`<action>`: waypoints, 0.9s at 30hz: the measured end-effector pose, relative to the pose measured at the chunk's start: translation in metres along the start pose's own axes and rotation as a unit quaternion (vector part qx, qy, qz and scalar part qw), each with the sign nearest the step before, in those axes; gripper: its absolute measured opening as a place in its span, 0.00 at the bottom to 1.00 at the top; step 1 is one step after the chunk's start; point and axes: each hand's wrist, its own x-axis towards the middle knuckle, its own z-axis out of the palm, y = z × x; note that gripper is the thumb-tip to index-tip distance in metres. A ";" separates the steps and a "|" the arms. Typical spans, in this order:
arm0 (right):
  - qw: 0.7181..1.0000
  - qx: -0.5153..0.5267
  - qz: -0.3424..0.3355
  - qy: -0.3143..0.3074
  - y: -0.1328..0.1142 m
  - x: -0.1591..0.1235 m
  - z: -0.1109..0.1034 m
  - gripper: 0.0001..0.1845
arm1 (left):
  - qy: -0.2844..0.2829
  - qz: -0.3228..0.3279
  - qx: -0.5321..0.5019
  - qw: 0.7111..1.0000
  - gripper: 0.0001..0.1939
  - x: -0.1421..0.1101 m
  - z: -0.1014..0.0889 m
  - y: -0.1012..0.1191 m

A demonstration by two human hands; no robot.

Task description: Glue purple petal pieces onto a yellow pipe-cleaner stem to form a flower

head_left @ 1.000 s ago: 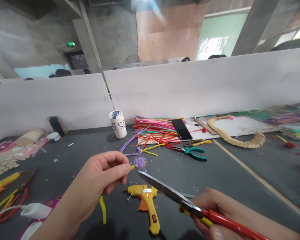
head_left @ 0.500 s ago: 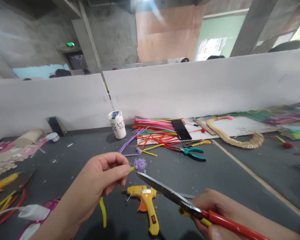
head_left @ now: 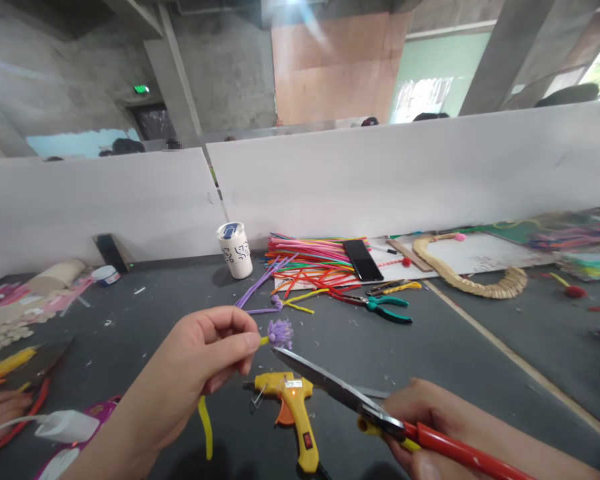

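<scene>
Between thumb and fingers of my left hand is the yellow stem of a purple pipe-cleaner flower. The stem's yellow lower end hangs below the hand. My right hand is closed round red-handled scissors. Their blades are spread, and one tip lies at the underside of the purple flower head. A small yellow tube-like piece shows by the scissors' pivot. Below the blades, a yellow hot glue gun lies on the dark table, its small light glowing orange.
Behind lie purple pipe cleaners, teal-handled pliers, a black phone and a white cup. At lower left another person's hand is beside red-handled scissors and a white plug.
Another person's hand has come in at the lower left, over the scissors there. My own hands, the flower and my scissors have barely moved.
</scene>
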 end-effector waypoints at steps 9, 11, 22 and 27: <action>1.000 -0.005 -0.002 -0.002 -0.003 0.000 0.000 0.37 | -0.036 -0.010 -0.008 0.999 0.08 0.000 -0.002 0.004; 1.000 0.000 0.004 0.004 -0.002 0.000 0.000 0.38 | -0.036 -0.009 -0.008 0.999 0.07 0.000 -0.002 0.005; 1.000 -0.018 0.020 0.014 -0.012 0.000 0.002 0.40 | -0.036 -0.013 -0.012 0.999 0.07 0.000 -0.001 0.004; 0.999 -0.037 0.037 0.012 -0.013 0.001 0.004 0.41 | -0.040 -0.011 -0.015 0.999 0.07 0.000 -0.001 0.004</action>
